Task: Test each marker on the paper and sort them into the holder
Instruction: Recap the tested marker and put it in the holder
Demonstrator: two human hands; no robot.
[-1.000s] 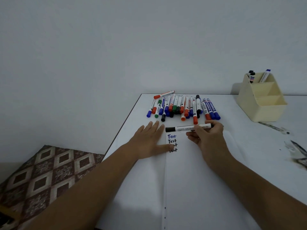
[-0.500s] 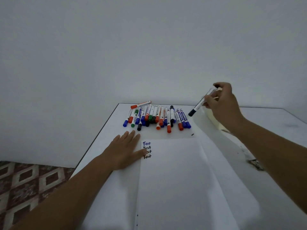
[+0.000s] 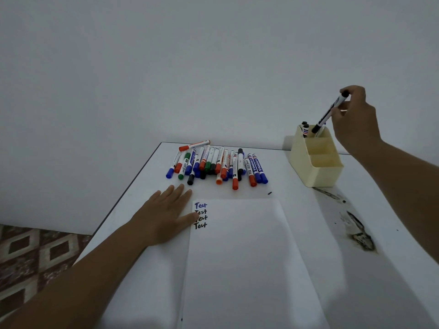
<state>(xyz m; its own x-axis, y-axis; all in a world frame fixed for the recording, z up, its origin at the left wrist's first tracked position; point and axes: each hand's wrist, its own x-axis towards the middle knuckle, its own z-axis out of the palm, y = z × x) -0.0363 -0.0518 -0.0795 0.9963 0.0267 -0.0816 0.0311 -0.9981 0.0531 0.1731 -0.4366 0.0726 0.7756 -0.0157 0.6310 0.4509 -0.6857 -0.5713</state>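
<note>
Markers of this kind are light, rigid plastic tubes, smooth enough to roll or slip, so a pinch near one end works for steering the other end into a slot. At the upper right of the frame the right hand (image 3: 355, 119) pinches a black-capped marker (image 3: 329, 112) by its top end between thumb and fingers (image 3: 342, 106), the body tilted with the cap pointing down into the rear compartment of the cream holder (image 3: 318, 172). Two or three markers already stand in that rear compartment; the two front compartments look bare. Dropping it from here should be safe, since the marker is sturdy, though the light holder might tip if knocked. At centre left the left hand (image 3: 166, 217) lies flat with straight fingers, its thumb on the edge of the paper (image 3: 249, 257), beside four lines reading "Test". A heap of blue, red, green, orange and black markers (image 3: 216, 165) lies on the bench (image 3: 297, 193) above the paper, untested by the look of it.
</note>
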